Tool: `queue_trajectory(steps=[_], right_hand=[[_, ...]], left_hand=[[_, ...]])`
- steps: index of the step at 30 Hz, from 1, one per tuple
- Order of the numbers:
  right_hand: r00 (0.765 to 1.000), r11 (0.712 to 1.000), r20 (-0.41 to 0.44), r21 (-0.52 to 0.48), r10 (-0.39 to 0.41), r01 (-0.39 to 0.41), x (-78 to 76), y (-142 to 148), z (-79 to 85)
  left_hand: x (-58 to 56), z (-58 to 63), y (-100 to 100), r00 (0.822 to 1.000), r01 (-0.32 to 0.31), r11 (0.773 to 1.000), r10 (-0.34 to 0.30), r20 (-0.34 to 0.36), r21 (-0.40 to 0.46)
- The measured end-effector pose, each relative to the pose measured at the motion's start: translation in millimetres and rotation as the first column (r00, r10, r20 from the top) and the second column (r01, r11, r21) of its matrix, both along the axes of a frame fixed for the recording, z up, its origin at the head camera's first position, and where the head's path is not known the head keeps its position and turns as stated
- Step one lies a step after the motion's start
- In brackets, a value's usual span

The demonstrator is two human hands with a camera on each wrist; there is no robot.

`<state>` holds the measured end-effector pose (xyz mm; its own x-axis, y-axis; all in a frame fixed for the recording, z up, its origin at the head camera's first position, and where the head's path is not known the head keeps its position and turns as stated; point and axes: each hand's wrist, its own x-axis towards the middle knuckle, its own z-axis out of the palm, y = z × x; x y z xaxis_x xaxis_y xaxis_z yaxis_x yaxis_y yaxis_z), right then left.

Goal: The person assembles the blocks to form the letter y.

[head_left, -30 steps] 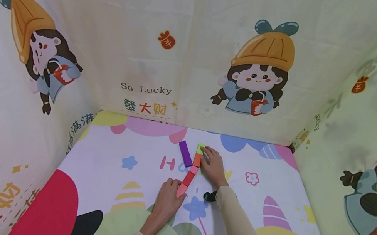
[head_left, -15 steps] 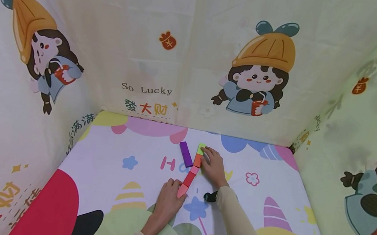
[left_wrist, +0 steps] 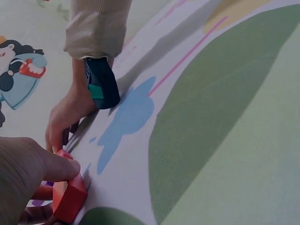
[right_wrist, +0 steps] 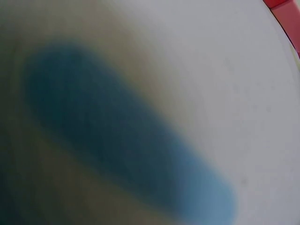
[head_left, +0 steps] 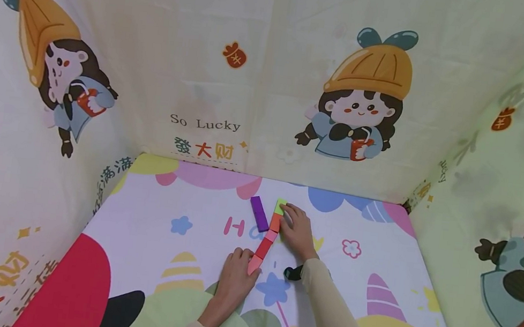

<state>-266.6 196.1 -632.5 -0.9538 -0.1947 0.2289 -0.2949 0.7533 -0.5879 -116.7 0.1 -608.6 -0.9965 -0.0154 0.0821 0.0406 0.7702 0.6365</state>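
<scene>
Several coloured blocks lie end to end in a slightly bent row on the printed mat. At the near end is a pink block [head_left: 254, 265], which my left hand [head_left: 234, 279] pinches between thumb and fingers. The left wrist view shows the thumb [left_wrist: 65, 169] over that pink block [left_wrist: 70, 199]. Beyond it come a red block [head_left: 263, 249], a smaller pink block [head_left: 270, 235], an orange block [head_left: 276, 222] and a green block [head_left: 279, 207]. My right hand [head_left: 299, 233] touches the green and orange blocks from the right with bent fingers; its grip is partly hidden.
A purple block [head_left: 259, 214] lies slanted left of the row, its near end close to the small pink block. Printed cloth walls [head_left: 271, 78] enclose the mat [head_left: 137, 235] at the back and sides. A dark blurred shape [right_wrist: 117, 131] covers much of the right wrist view.
</scene>
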Motion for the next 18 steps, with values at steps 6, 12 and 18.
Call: queue_trajectory(steps=[6, 12, 18], right_hand=[[1.0, 1.0, 0.01, 0.005, -0.002, 0.002, 0.9, -0.1, 1.1], [1.0, 1.0, 0.03, 0.011, -0.008, 0.008, 0.9, -0.7, 1.3], [1.0, 1.0, 0.03, 0.014, -0.008, 0.008, 0.5, -0.4, 0.1]], left_hand=[[0.5, -1.1, -0.2, 1.0, 0.008, 1.0, -0.008, -0.011, -0.015], [0.1, -1.8, -0.3, 1.0, 0.004, 0.999, -0.005, -0.024, -0.032], [0.5, -1.4, -0.1, 1.0, 0.001, 1.0, -0.002, -0.026, -0.024]])
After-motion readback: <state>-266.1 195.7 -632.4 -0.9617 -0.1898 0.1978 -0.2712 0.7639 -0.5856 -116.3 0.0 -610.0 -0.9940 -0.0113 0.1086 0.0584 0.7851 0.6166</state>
